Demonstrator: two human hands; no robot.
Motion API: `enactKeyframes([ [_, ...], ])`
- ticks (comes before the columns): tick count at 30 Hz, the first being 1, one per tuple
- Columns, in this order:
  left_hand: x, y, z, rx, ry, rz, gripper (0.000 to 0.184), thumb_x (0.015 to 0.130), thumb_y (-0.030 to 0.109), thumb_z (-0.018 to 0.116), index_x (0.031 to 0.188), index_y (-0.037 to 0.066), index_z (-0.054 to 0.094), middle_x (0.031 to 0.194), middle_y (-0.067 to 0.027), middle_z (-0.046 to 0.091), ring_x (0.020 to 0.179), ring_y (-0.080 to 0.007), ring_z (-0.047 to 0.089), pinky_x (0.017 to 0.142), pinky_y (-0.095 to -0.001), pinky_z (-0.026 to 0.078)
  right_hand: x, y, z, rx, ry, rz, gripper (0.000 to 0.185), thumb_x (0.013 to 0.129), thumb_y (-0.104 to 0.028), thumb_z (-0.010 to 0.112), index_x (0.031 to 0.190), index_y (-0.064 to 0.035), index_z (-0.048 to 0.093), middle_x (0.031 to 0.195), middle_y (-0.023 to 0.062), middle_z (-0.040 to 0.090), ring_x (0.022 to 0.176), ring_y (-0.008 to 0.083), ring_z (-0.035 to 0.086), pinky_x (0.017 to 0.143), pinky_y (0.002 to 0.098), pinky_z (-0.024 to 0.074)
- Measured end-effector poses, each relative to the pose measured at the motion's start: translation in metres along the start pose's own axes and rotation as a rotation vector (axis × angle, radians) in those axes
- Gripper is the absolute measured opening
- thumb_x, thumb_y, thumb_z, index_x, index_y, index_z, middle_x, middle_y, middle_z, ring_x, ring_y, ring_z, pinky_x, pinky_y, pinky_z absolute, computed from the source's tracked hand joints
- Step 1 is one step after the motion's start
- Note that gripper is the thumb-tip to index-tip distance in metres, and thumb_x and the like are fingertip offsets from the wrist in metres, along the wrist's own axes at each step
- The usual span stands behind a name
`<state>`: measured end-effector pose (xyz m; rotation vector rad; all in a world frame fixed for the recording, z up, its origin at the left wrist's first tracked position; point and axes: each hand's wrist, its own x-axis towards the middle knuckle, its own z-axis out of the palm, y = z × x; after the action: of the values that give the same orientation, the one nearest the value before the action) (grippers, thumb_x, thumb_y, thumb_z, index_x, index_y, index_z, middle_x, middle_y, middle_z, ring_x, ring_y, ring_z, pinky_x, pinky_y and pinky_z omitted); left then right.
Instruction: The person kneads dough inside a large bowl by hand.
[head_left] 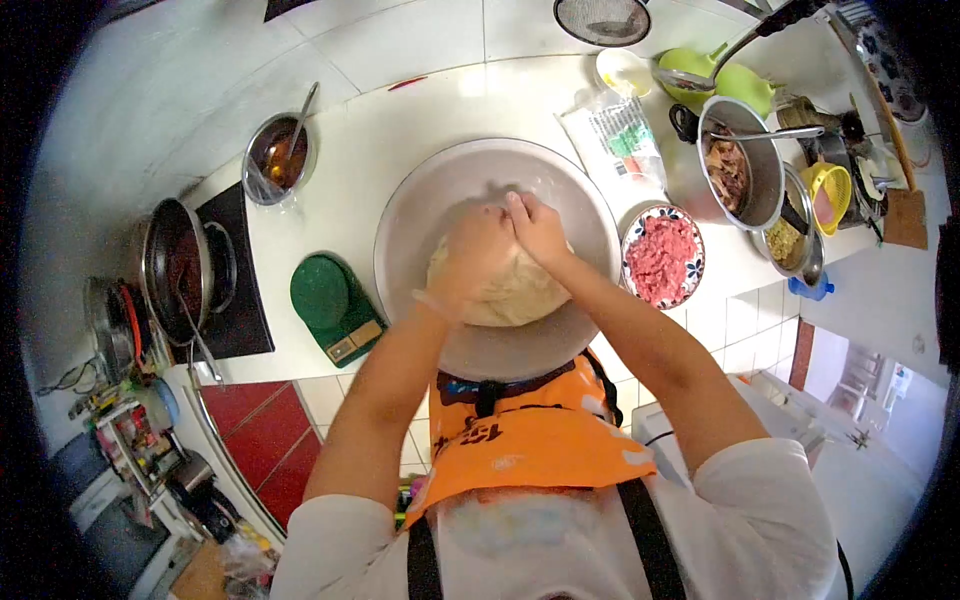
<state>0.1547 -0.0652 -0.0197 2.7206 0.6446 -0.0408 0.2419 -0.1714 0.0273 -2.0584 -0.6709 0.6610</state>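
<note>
A large pale mass of dough lies in a wide basin on the counter in front of me. My left hand presses down on the dough's far part; motion smears its fingers. Close beside it, my right hand is closed with its fingers curled in against the dough, and its thumb points toward the far rim. The two hands nearly touch each other. Part of the dough is hidden beneath the hands and forearms.
Right of the basin stand a flower-patterned bowl of minced meat, a plastic package and a pot with meat and a spoon. Left are a green kitchen scale, a bowl of dark liquid and a wok.
</note>
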Motion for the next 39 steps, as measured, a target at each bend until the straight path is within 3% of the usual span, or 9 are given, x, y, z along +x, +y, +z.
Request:
enactKeyframes([
  [5,-0.025,0.014,-0.083,-0.265,-0.105,-0.037,0.038,0.093,0.033,0.046,0.107,0.004,0.067,0.094,-0.0219,0.068,0.082,-0.0397,0.065,0.077,-0.0501,0.049,-0.103,-0.046,-0.054,-0.062,-0.232,-0.397,0.033,0.095,-0.032,0.053,0.106,-0.0042,0.066,0.094,0.0228,0.067,0.086,0.0383,0.066,0.079,0.0463,0.0506],
  [7,-0.064,0.036,-0.113,-0.120,-0.429,0.251,0.039,0.094,0.034,0.045,0.100,0.006,0.071,0.093,-0.0218,0.068,0.083,-0.0384,0.065,0.077,-0.0489,0.049,-0.106,-0.040,-0.070,-0.122,-0.332,-0.587,0.029,0.095,-0.027,0.054,0.111,-0.0050,0.066,0.101,0.0198,0.068,0.090,0.0356,0.066,0.083,0.0441,0.0504],
  [10,-0.106,0.039,-0.095,-0.231,-0.334,0.120,0.037,0.094,0.035,0.048,0.110,0.009,0.068,0.102,-0.0193,0.068,0.091,-0.0356,0.065,0.084,-0.0492,0.047,-0.070,-0.008,-0.069,-0.171,-0.524,-0.339,0.030,0.091,-0.018,0.056,0.118,-0.0070,0.063,0.118,0.0163,0.064,0.111,0.0351,0.061,0.099,0.0456,0.0452],
  [12,-0.135,0.043,-0.085,-0.213,-0.228,0.126,0.037,0.094,0.034,0.048,0.117,0.012,0.065,0.111,-0.0168,0.066,0.100,-0.0339,0.062,0.089,-0.0498,0.045,-0.034,0.017,-0.054,-0.590,-0.483,-0.791,0.041,0.086,-0.013,0.057,0.126,-0.0086,0.059,0.139,0.0117,0.053,0.131,0.0311,0.047,0.113,0.0452,0.0331],
  [19,-0.170,0.052,-0.085,-0.183,0.004,0.151,0.042,0.092,0.032,0.052,0.128,0.012,0.057,0.126,-0.0144,0.061,0.119,-0.0317,0.055,0.103,-0.0510,0.036,0.009,0.035,-0.027,-0.916,-1.089,-1.101,0.058,0.086,-0.017,0.056,0.142,-0.0119,0.045,0.153,0.0054,0.036,0.142,0.0256,0.032,0.119,0.0437,0.0223],
  [28,-0.139,0.043,-0.073,-0.224,0.116,0.098,0.043,0.093,0.031,0.049,0.126,0.004,0.056,0.119,-0.0155,0.062,0.117,-0.0334,0.054,0.107,-0.0505,0.032,0.017,0.025,-0.010,-0.873,-0.538,-0.854,0.053,0.093,-0.021,0.053,0.143,-0.0069,0.041,0.151,0.0129,0.038,0.138,0.0301,0.037,0.118,0.0428,0.0241],
  [32,-0.128,0.058,-0.074,-0.048,0.131,0.121,0.046,0.093,0.029,0.048,0.128,-0.001,0.053,0.122,-0.0159,0.060,0.121,-0.0330,0.051,0.109,-0.0511,0.029,-0.064,-0.047,-0.041,-0.136,-0.658,0.136,0.045,0.092,-0.028,0.051,0.128,-0.0006,0.055,0.134,0.0209,0.054,0.127,0.0378,0.048,0.111,0.0491,0.0293],
  [34,-0.134,0.067,-0.065,-0.206,0.083,-0.030,0.049,0.091,0.028,0.049,0.130,-0.001,0.051,0.126,-0.0165,0.057,0.126,-0.0319,0.046,0.110,-0.0518,0.027,-0.101,-0.020,-0.024,-0.293,-0.284,-0.441,0.039,0.093,-0.022,0.051,0.128,-0.0046,0.055,0.129,0.0194,0.057,0.122,0.0353,0.051,0.107,0.0502,0.0317],
  [39,-0.137,0.062,-0.032,-0.067,0.188,0.050,0.047,0.088,0.027,0.051,0.125,-0.001,0.055,0.125,-0.0162,0.056,0.123,-0.0313,0.046,0.109,-0.0498,0.027,-0.109,-0.004,-0.004,-0.337,-0.087,-0.513,0.038,0.092,-0.020,0.046,0.125,-0.0063,0.056,0.128,0.0176,0.057,0.119,0.0345,0.052,0.106,0.0521,0.0299],
])
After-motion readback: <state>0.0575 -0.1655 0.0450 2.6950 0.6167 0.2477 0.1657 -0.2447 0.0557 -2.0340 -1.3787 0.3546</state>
